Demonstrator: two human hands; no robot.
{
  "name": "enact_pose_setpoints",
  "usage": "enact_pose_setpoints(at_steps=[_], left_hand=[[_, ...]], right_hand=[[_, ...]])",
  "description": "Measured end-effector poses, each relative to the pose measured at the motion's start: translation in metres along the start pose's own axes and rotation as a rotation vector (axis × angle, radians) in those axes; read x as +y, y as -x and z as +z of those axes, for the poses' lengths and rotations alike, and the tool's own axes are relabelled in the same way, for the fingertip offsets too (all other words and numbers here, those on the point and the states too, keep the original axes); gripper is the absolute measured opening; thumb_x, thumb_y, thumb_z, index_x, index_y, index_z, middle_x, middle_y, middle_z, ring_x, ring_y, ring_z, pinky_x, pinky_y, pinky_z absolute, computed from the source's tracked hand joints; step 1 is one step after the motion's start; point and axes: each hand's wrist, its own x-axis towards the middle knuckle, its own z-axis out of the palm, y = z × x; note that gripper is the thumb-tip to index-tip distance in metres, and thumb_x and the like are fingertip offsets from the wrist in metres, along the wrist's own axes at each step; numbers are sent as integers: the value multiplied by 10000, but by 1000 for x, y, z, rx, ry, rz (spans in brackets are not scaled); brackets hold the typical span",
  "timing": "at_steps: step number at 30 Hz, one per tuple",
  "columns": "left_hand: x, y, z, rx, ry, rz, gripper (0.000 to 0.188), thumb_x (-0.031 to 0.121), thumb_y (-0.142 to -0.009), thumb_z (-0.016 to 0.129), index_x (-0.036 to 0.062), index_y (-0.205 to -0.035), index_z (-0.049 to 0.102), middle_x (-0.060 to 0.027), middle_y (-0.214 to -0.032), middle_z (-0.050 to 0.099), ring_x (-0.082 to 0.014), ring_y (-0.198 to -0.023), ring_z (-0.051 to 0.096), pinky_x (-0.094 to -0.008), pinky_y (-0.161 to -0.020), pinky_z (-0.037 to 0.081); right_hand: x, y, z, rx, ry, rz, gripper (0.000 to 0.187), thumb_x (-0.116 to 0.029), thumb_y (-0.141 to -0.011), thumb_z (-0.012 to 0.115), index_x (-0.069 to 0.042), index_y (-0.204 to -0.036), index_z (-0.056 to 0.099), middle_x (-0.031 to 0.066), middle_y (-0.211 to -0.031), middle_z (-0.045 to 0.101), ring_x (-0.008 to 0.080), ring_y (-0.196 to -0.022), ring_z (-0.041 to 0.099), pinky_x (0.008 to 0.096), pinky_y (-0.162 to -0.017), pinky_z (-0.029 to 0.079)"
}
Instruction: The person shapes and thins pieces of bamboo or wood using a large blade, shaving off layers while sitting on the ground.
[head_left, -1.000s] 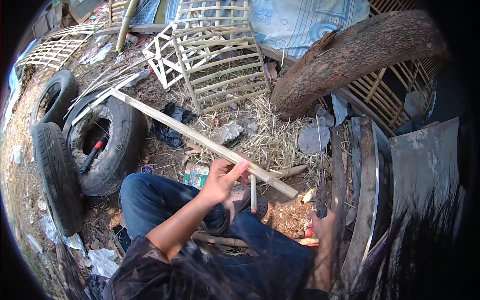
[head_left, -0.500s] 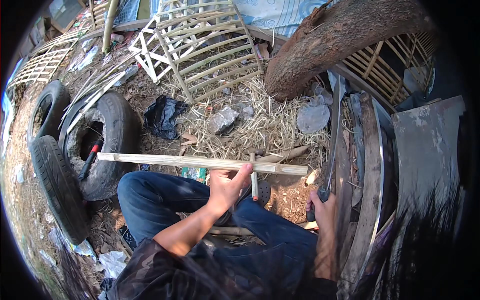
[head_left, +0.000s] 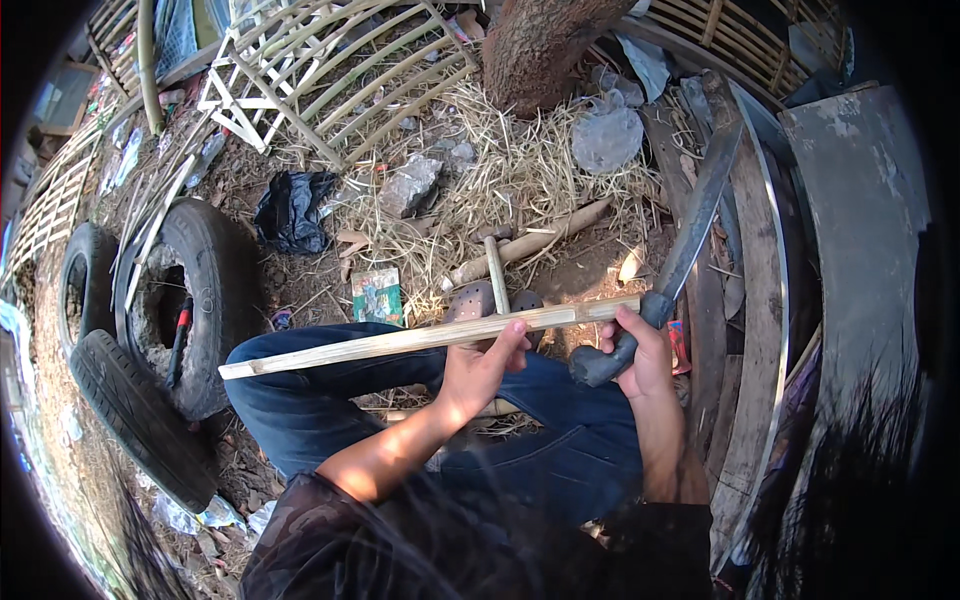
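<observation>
A long split bamboo strip (head_left: 380, 342) lies across my lap, its right end tilted up. My left hand (head_left: 475, 375) is closed round it right of the middle, thumb on the near edge. My right hand (head_left: 650, 362) grips a machete (head_left: 703, 200) by its dark, curved handle, blade pointing up and away to the right. The right thumb and fingers also meet the strip's right end, beside the handle. Behind the strip, a short thin stick (head_left: 496, 275) rises near a perforated shoe (head_left: 470, 300).
Old tyres (head_left: 215, 290) stand at left, a red-and-black tool (head_left: 181, 335) inside one. Bamboo lattice panels (head_left: 385, 95) and a tree trunk (head_left: 530, 60) are at the far side. A black plastic bag (head_left: 290, 212), a rock (head_left: 410, 187) and straw cover the ground. Planks (head_left: 755, 330) run along my right.
My right hand has brought the machete up and left to the strip's right end. The strip's left end has dropped and its right end risen. The view has shifted as well.
</observation>
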Motion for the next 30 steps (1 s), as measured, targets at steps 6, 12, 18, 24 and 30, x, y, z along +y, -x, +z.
enact_pose_setpoints(at_steps=[6,12,18,24,30], left_hand=[[50,38,-25,-726,-486,44,177,236,-842,701,69,-860,646,-36,-682,587,-118,-634,579,-252,-558,454],[117,65,-44,-296,-1330,757,396,296,-655,795,81,-948,637,-64,-919,586,-313,-897,569,-456,-889,392],[87,23,-108,-277,-1506,348,327,264,-738,749,22,-871,574,-167,-767,601,-358,-748,593,-415,-677,455],[86,14,-97,-311,-1296,160,372,308,-792,721,-3,-720,530,-183,-590,511,-360,-554,524,-397,-526,406],[70,10,-61,-256,-1072,-53,303,247,-887,650,-39,-827,566,-83,-514,413,-140,-493,349,-336,-468,335]], right_hand=[[-6,-1,-7,112,-77,84,233,-35,-814,653,-82,-965,482,75,-713,567,169,-588,571,313,-517,461],[-11,0,-5,79,-39,59,212,-27,-800,661,-79,-886,474,77,-730,564,156,-595,575,292,-498,453],[-19,8,7,79,35,8,195,-57,-805,673,-84,-808,480,62,-704,561,138,-567,561,273,-469,433],[-18,3,-6,119,153,-76,233,-110,-805,701,-88,-749,475,34,-628,533,109,-505,523,255,-457,410],[-6,5,-6,120,867,-400,176,-54,-729,696,-34,-771,527,60,-591,557,189,-513,573,304,-509,450]])
